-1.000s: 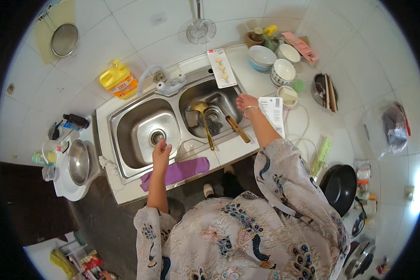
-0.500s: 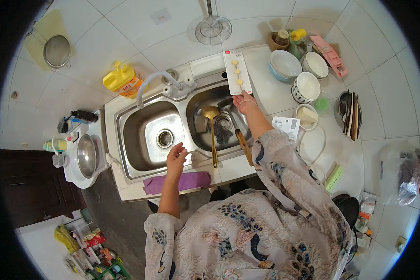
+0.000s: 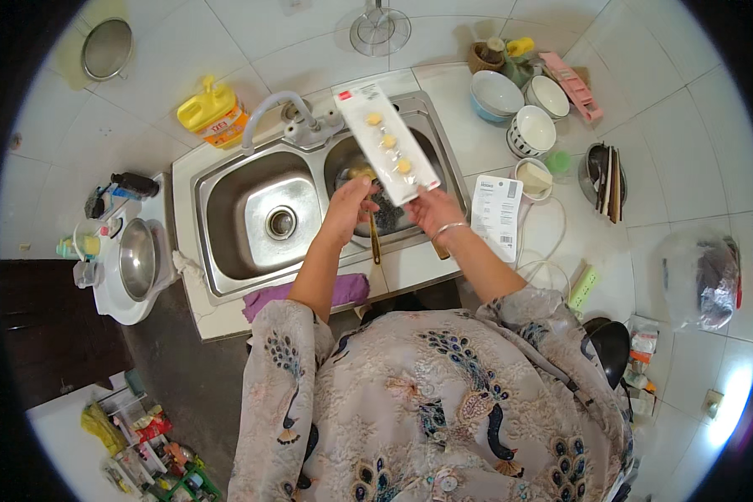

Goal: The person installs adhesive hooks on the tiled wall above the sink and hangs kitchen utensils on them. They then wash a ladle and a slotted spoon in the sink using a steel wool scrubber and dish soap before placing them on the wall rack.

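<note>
My right hand grips the lower end of a white blister pack, a long card with three small yellow pieces in a row. It is held tilted over the right sink basin. My left hand is raised beside the pack's lower left edge, its fingers loosely bent and apart, holding nothing. Behind the pack and hands, the right basin holds a golden ladle, its handle resting over the front rim, and dark utensils, partly hidden. A second white package lies on the counter to the right of my right hand.
The left basin has a drain; a faucet arches behind it. A yellow jug stands at the back left. Bowls and a pot of utensils stand right. A purple cloth lies on the front edge; a white cable trails rightward.
My right hand has lifted the blister pack off the far counter edge and brought it nearer and leftward. My left hand has moved up and right toward it.
</note>
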`<move>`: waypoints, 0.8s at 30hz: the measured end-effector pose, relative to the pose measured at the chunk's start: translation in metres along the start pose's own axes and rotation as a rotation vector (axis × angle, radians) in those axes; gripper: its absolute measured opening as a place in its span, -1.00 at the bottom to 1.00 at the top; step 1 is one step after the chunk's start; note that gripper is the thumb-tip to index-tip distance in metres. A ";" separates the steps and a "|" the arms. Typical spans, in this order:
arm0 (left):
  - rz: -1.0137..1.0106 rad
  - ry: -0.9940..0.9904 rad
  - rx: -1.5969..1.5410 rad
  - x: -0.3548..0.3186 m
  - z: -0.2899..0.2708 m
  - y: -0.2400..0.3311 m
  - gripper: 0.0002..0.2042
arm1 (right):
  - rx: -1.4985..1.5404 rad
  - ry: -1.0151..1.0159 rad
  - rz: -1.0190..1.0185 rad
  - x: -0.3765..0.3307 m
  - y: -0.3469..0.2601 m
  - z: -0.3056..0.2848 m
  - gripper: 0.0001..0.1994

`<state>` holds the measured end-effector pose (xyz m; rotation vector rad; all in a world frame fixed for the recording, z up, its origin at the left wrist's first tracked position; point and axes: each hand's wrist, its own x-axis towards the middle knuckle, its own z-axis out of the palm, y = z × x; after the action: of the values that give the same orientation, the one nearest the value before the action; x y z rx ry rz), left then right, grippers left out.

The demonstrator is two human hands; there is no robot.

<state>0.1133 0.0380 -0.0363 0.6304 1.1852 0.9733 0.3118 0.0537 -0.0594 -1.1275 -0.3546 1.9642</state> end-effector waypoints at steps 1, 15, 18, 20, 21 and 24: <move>-0.001 -0.073 -0.031 0.003 -0.002 0.001 -0.69 | -0.107 -0.093 0.035 -0.006 0.010 -0.002 -0.80; 0.252 0.237 0.026 -0.060 -0.066 0.039 -0.83 | -2.120 -0.722 -0.227 0.033 0.091 0.011 -0.47; 0.255 0.244 -0.073 -0.066 -0.080 0.052 -0.81 | -2.033 -0.737 -0.442 0.039 0.083 0.002 -0.60; 0.248 0.244 -0.136 -0.072 -0.087 0.064 -0.79 | -1.843 -0.699 -0.597 0.053 0.075 0.006 -0.61; 0.262 0.237 -0.175 -0.074 -0.088 0.071 -0.79 | -1.744 -0.679 -0.666 0.056 0.069 0.013 -0.61; 0.300 0.207 -0.241 -0.076 -0.091 0.086 -0.77 | -1.291 -0.471 -0.973 0.079 0.042 0.039 -0.67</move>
<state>-0.0037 0.0045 0.0451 0.5316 1.1484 1.4405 0.2381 0.0944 -0.1082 -0.8136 -2.1491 0.9314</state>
